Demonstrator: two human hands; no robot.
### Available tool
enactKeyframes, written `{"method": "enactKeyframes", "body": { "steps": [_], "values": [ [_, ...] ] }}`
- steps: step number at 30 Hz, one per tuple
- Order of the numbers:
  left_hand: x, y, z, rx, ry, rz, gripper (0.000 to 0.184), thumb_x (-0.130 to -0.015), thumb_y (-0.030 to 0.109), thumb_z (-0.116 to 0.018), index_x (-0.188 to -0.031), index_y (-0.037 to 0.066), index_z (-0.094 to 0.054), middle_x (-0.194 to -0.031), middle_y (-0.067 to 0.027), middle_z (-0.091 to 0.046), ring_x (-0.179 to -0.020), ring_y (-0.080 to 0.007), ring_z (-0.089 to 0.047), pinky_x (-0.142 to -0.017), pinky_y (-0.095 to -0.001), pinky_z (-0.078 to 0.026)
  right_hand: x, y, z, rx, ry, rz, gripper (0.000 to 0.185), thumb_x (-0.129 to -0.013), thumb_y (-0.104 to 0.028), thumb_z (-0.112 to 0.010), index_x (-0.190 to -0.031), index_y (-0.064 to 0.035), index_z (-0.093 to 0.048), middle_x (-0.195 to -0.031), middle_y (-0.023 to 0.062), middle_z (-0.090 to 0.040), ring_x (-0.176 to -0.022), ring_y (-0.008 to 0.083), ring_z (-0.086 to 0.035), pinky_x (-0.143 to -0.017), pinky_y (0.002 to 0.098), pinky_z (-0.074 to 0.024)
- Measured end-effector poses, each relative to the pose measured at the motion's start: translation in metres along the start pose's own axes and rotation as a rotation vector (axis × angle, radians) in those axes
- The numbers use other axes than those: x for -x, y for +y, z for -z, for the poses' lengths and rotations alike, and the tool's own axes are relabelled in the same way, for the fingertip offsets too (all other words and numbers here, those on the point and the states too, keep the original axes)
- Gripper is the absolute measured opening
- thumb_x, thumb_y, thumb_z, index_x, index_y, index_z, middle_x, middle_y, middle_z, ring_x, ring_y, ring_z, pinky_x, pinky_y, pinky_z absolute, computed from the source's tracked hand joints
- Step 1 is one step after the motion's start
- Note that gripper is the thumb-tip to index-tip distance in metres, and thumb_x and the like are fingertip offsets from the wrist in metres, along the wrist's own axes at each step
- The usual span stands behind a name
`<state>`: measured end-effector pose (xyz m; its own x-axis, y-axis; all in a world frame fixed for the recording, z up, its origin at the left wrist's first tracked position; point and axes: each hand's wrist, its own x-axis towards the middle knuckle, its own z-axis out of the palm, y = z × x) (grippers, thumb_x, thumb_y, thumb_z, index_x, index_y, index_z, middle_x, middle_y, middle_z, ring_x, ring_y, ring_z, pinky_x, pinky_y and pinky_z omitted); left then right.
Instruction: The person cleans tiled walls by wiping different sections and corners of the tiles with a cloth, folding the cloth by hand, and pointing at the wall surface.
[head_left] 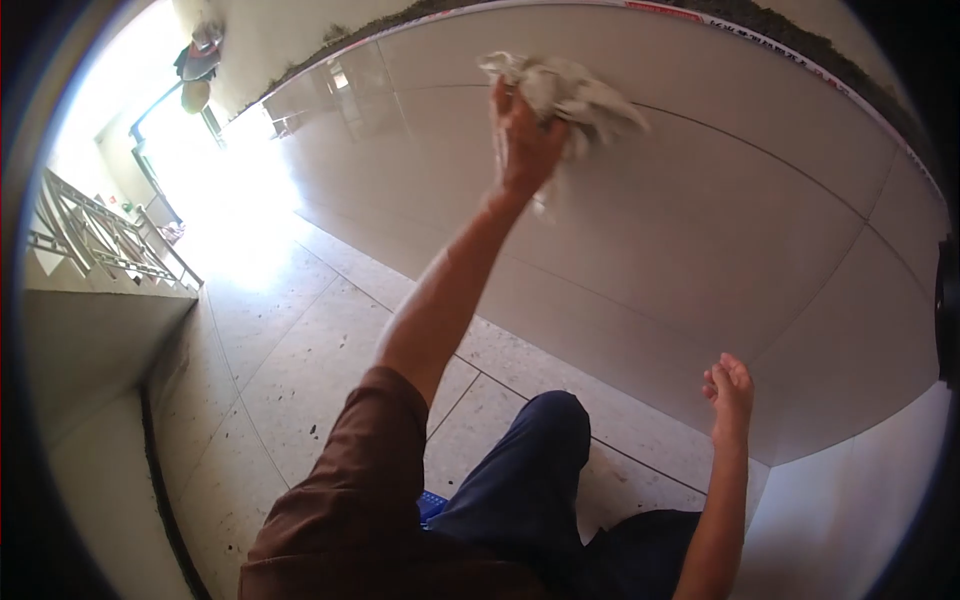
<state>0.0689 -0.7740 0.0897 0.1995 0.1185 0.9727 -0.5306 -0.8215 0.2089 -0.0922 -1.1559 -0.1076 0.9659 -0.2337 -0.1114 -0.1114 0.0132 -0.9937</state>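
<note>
My left hand (525, 140) is stretched far up the tiled wall (660, 240), closed on a crumpled pale cloth (575, 95). The cloth is bunched against the tiles near a dark horizontal joint, with loose folds spreading to the right and a tail dangling below. Part of my fingers is hidden in its folds. Lower on the right, my right hand (730, 390) hangs in front of the wall, its fingers loosely bent and a little apart. Nothing shows in it, and it seems not to touch the tiles.
A printed strip (760, 38) runs along the wall's top edge below rough mortar. Specked floor tiles (300, 370) lie beneath my bent knees. Part of a blue object (432, 505) shows beside my leg. Left are a stair railing (100, 235) and a bright doorway; items hang (200, 65) on the far wall.
</note>
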Motion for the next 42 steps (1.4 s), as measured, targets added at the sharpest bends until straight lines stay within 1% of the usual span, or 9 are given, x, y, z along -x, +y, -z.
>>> {"method": "enactKeyframes", "body": {
  "steps": [9, 17, 20, 22, 23, 26, 35, 38, 42],
  "values": [
    [-0.057, -0.089, 0.027, -0.26, 0.107, 0.231, 0.073, -0.085, 0.011, -0.065, -0.151, 0.0, -0.037, -0.151, -0.0324, -0.037, -0.14, -0.0518, -0.034, -0.118, -0.0547, -0.029, 0.031, -0.038, 0.008, 0.128, -0.016, 0.153, 0.035, -0.098, -0.015, -0.06, -0.13, -0.0001, -0.062, -0.119, 0.0118, -0.068, -0.099, 0.0171, -0.068, -0.086, 0.0303, -0.0544],
    [0.02, -0.004, -0.032, -0.102, -0.199, -0.157, 0.085, -0.089, 0.016, -0.07, -0.155, -0.007, -0.024, -0.154, -0.0325, -0.031, -0.144, -0.0493, -0.028, -0.122, -0.0517, -0.022, 0.136, -0.164, -0.024, -0.521, -0.881, 0.59, 0.058, -0.109, -0.044, -0.039, -0.136, 0.0052, -0.054, -0.116, 0.0247, -0.07, -0.113, 0.0342, -0.067, -0.107, 0.048, -0.0472],
    [0.009, -0.078, -0.025, -0.212, -0.078, -0.14, 0.066, -0.096, 0.023, -0.066, -0.149, -0.002, -0.038, -0.15, -0.0284, -0.041, -0.141, -0.0443, -0.035, -0.12, -0.0493, -0.027, 0.159, -0.17, -0.025, -0.818, -1.094, 0.669, 0.063, -0.109, -0.048, -0.037, -0.138, 0.0063, -0.048, -0.112, 0.0269, -0.071, -0.106, 0.0331, -0.069, -0.1, 0.0478, -0.0508],
    [-0.008, -0.053, 0.006, 0.089, -0.127, 0.322, 0.063, -0.098, 0.025, -0.062, -0.148, -0.005, -0.039, -0.158, -0.0323, -0.031, -0.149, -0.0455, -0.026, -0.122, -0.046, -0.024, 0.165, -0.167, -0.012, -0.919, -1.088, 0.71, 0.058, -0.108, -0.044, -0.042, -0.135, 0.007, -0.048, -0.109, 0.0267, -0.071, -0.096, 0.0304, -0.073, -0.089, 0.0434, -0.0577],
    [-0.004, -0.061, -0.003, -0.015, -0.064, 0.256, 0.065, -0.097, 0.025, -0.062, -0.148, -0.008, -0.037, -0.158, -0.0334, -0.03, -0.149, -0.0465, -0.025, -0.122, -0.047, -0.023, 0.168, -0.18, 0.003, -0.908, -1.271, 0.561, 0.059, -0.107, -0.044, -0.04, -0.133, 0.0086, -0.053, -0.111, 0.0275, -0.071, -0.111, 0.0348, -0.066, -0.102, 0.0463, -0.0474],
    [0.024, -0.044, -0.031, -0.167, -0.022, 0.012, 0.075, -0.091, 0.02, -0.066, -0.149, -0.014, -0.032, -0.158, -0.0364, -0.027, -0.149, -0.0508, -0.022, -0.123, -0.0509, -0.021, 0.194, -0.158, -0.029, -1.351, -1.035, 0.675, 0.069, -0.11, -0.046, -0.031, -0.131, 0.0159, -0.053, -0.112, 0.0314, -0.07, -0.124, 0.0429, -0.06, -0.118, 0.0458, -0.0339],
    [0.056, 0.085, -0.053, -0.035, -0.384, -0.664, 0.065, -0.08, 0.001, -0.063, -0.144, 0.001, -0.051, -0.147, -0.0288, -0.043, -0.137, -0.0486, -0.042, -0.114, -0.0597, -0.036, 0.172, -0.153, -0.028, -0.73, -1.086, 1.055, 0.058, -0.107, -0.029, -0.049, -0.16, -0.013, -0.03, -0.138, 0.0216, -0.057, -0.118, 0.0325, -0.065, -0.109, 0.0447, -0.0469],
    [0.046, 0.037, -0.037, -0.103, -0.326, -0.402, 0.066, -0.08, -0.001, -0.064, -0.144, 0.0, -0.05, -0.15, -0.0295, -0.042, -0.138, -0.0488, -0.042, -0.115, -0.058, -0.036, 0.166, -0.171, -0.011, -0.571, -1.111, 0.969, 0.073, -0.101, -0.022, -0.059, -0.163, -0.0184, -0.022, -0.159, 0.0226, -0.031, -0.115, 0.0301, -0.065, -0.103, 0.0446, -0.0531],
    [0.022, -0.076, -0.016, -0.084, -0.074, -0.098, 0.076, -0.09, 0.0, -0.058, -0.156, -0.008, -0.022, -0.158, -0.0348, -0.028, -0.148, -0.047, -0.028, -0.122, -0.0442, -0.028, 0.152, -0.157, -0.027, -0.779, -0.994, 1.191, 0.075, -0.103, -0.043, -0.052, -0.163, -0.0113, -0.02, -0.149, 0.0285, -0.043, -0.111, 0.0327, -0.065, -0.102, 0.0458, -0.0527]
  ]
}}
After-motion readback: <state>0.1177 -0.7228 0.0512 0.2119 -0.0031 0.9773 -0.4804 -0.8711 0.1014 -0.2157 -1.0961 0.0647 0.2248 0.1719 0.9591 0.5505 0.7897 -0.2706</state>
